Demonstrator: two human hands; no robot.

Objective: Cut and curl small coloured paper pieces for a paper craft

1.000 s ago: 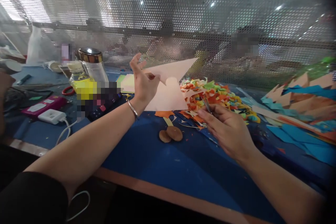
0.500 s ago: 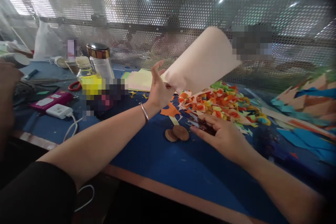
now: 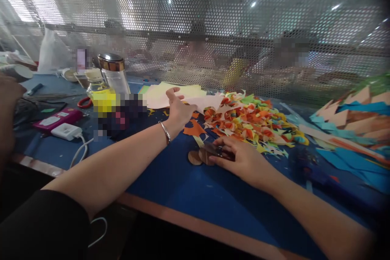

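My left hand (image 3: 180, 110), with a silver bangle on its wrist, holds the near edge of a pale pink paper sheet (image 3: 207, 102). Its thumb lies against the paper and the other fingers are partly raised. The sheet now lies low, its far end at a heap of cut paper scraps (image 3: 246, 118). In my right hand (image 3: 240, 156) is a dark pair of scissors (image 3: 223, 152), partly hidden by the fingers. The tips reach over two round wooden discs (image 3: 194, 157) on the blue table. An orange cut-out scrap (image 3: 195, 128) rests just beyond them.
Pale paper sheets (image 3: 155, 92) lie behind my left hand. To the left stand a yellow-filled bottle (image 3: 102, 99), a glass flask (image 3: 115, 79) and a white charger (image 3: 67, 131). Folded paper pieces (image 3: 344, 120) are at right. A perforated metal screen (image 3: 213, 12) closes the back.
The pink sheet has swung down from a raised, curled position to nearly flat by the scrap heap. My right hand has moved left with the scissors, over the wooden discs.
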